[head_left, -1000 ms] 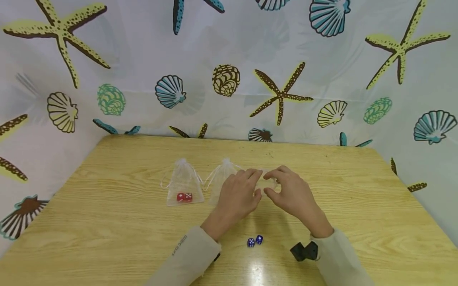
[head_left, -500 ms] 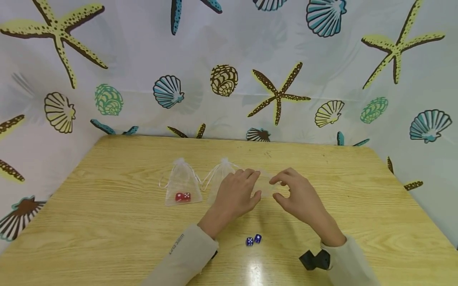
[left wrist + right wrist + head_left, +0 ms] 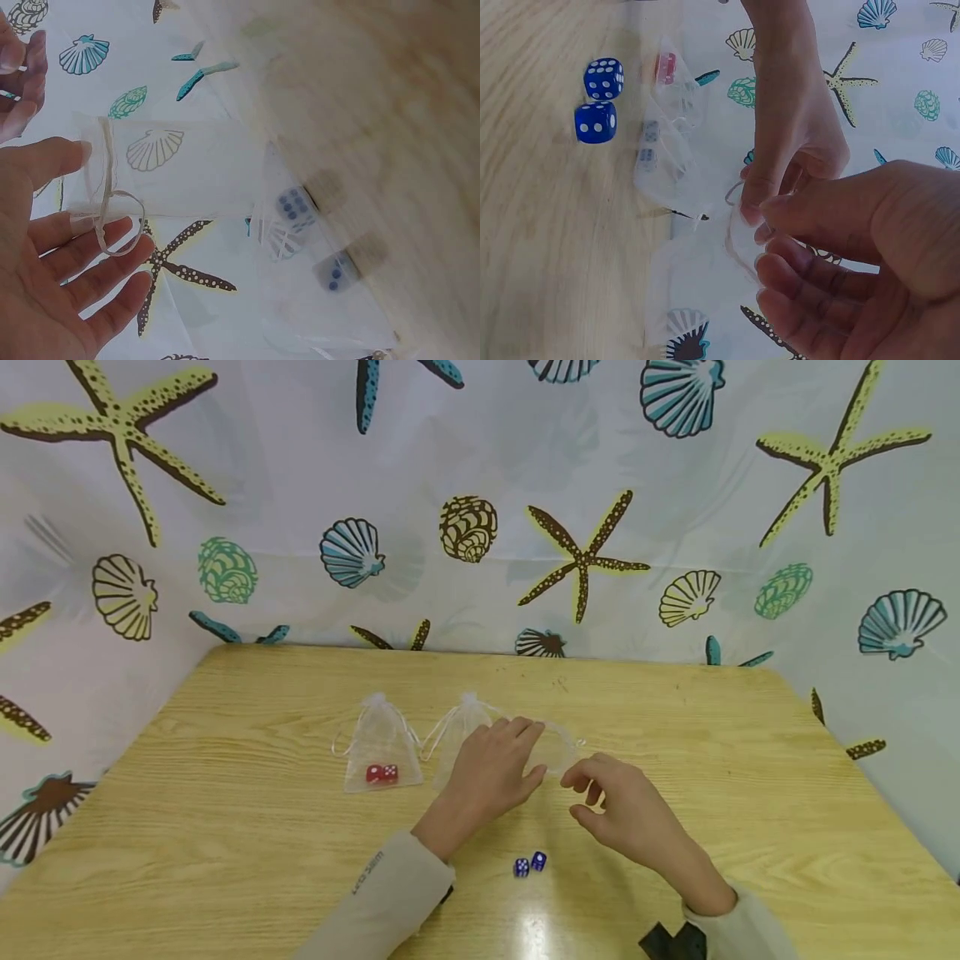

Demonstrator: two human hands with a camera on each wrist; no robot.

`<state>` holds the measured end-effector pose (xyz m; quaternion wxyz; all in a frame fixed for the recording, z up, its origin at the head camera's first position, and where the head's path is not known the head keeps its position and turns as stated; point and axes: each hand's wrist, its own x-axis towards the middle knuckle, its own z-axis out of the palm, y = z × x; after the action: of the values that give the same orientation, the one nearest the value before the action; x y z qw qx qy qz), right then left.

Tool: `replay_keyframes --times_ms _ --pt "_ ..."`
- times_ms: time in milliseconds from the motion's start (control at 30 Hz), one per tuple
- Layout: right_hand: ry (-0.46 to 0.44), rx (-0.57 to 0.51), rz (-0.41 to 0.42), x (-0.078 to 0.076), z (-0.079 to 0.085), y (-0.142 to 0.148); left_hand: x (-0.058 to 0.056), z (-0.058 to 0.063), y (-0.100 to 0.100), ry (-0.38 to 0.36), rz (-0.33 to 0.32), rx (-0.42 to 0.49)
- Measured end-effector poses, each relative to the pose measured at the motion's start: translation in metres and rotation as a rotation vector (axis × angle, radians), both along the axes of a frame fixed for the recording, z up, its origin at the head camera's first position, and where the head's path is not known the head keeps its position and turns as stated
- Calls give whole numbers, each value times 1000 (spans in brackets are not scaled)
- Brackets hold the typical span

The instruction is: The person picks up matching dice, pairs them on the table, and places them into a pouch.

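Observation:
My left hand (image 3: 487,768) holds an organza drawstring bag (image 3: 555,748) near its mouth, thumb at one edge and fingers at the other. In the left wrist view, the sheer bag (image 3: 202,191) extends away from the fingers, its white drawstring (image 3: 141,225) looping over them. My right hand (image 3: 630,810) is nearer to me, right of that bag, fingers loosely bent with nothing between them. Two blue dice with white pips, one die (image 3: 521,867) beside the other die (image 3: 539,861), lie on the table in front of the hands.
Left on the wooden table (image 3: 262,827) lies an organza bag (image 3: 381,735) with two red dice (image 3: 382,773) inside. Between it and my left hand, another organza bag (image 3: 457,727) is partly covered; pale dice with blue pips (image 3: 296,210) show in it. A shell-print cloth (image 3: 285,468) stands behind.
My right hand has drawn away from the held bag, moving right and then toward me. My left hand has stayed almost in place at the bag's mouth.

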<state>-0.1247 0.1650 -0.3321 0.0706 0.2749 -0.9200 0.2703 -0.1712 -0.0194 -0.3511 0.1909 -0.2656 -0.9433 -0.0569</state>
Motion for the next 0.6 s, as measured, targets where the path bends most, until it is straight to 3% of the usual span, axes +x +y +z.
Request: replay_keyframes --times_ms 233,433,600 --pt "-183 1 99 -4 -11 -5 -2 0 0 -29 -26 30" --pt "-338 -7 152 -4 -22 -13 0 1 -1 -103 -56 104" --pt "-352 6 189 -4 -32 -16 1 3 -1 -144 -72 123"
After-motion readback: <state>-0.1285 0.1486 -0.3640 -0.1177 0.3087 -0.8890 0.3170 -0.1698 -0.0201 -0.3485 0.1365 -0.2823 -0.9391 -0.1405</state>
